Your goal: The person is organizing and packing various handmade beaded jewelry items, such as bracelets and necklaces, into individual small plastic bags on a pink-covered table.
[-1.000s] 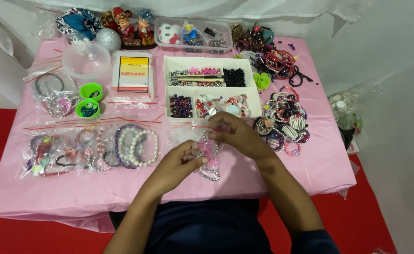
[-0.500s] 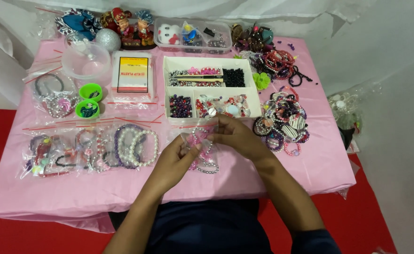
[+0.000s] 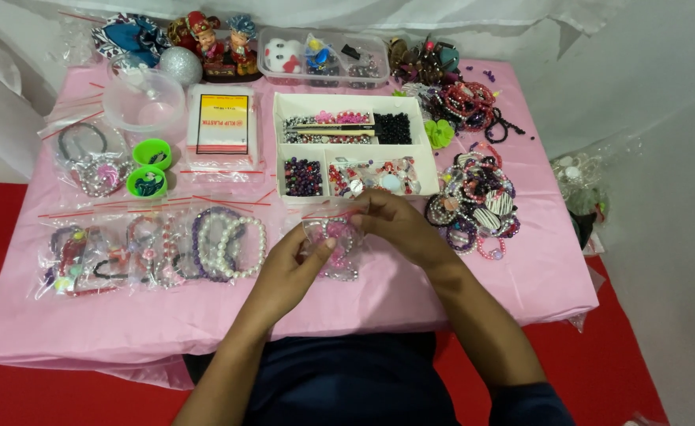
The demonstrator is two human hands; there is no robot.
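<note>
Bagged bracelets [image 3: 154, 256] in clear sleeves well to the left of the grip, a purple and a pearl strand [image 3: 229, 246] nearest it. Farther left and beyond, 2 green tape rolls [image 3: 149, 167], a clear round tub [image 3: 144, 101], a silver bauble [image 3: 180, 65].

Left hand [image 3: 288, 268] just left of the held piece, thumb and fingertips pinched on the lower left edge of a small clear zip bag [image 3: 333, 243] with pink and silver beadwork inside. Bag lifted slightly off the pink tablecloth [image 3: 410, 296], between both hands, at the table's middle near the front edge.

Right hand [image 3: 399, 225] closed on the bag's upper right corner along the red seal strip, fingers curled over the top.

Directly beyond the grip, a white divided tray [image 3: 347, 146] of loose beads, black, purple and mixed. Farther back, a clear lidded box [image 3: 324, 57] of trinkets.

Right of the grip, a heap of loose bracelets [image 3: 480, 201], touching one another; beyond, a second tangle in red and black [image 3: 473, 106].
</note>
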